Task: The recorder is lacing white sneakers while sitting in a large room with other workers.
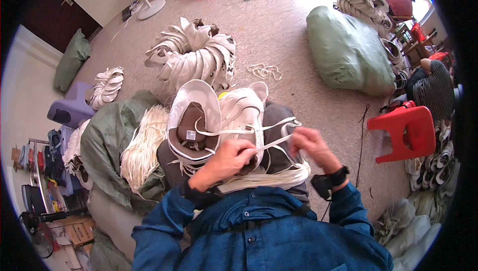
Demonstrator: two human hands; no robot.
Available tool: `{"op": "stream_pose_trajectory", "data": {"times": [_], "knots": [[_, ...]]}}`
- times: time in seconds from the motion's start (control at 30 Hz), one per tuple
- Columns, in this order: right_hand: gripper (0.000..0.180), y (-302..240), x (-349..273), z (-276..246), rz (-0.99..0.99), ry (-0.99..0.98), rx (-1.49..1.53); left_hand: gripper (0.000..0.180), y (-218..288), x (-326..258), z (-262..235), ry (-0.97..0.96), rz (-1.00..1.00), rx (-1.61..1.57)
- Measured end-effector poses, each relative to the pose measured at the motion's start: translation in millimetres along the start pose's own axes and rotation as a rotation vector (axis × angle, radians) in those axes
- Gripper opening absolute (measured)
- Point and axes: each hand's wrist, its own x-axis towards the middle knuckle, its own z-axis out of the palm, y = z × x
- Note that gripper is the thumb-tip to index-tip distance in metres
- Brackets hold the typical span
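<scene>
Both hands' fingers pinch one white lace (273, 143), left hand (226, 161), right hand (311, 146), over two white shoes (219, 116).

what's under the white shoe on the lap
A bundle of white laces lies across the lap below the white shoe. Dark trousers show beside it; directly beneath is hidden by the shoe and both hands.

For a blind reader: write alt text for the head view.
Both hands pull a flat white lace taut over a white shoe upper on the person's lap, left hand pinching one end, right hand the other. A bundle of white laces lies left, a red stool right.
</scene>
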Motion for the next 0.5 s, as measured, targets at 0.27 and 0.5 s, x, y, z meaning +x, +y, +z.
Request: {"op": "stream_pose_trajectory", "data": {"times": [0.27,0.5], "knots": [[0.014,26.5,-10.3,-60.7,-0.261,0.537,-1.13,0.017,-24.6,-17.4,-17.0,0.11,0.048,0.187],[0.015,-6.7,18.7,69.8,-0.21,0.011,-0.331,0.015,2.2,9.0,0.8,0.191,0.322,0.297]]}}
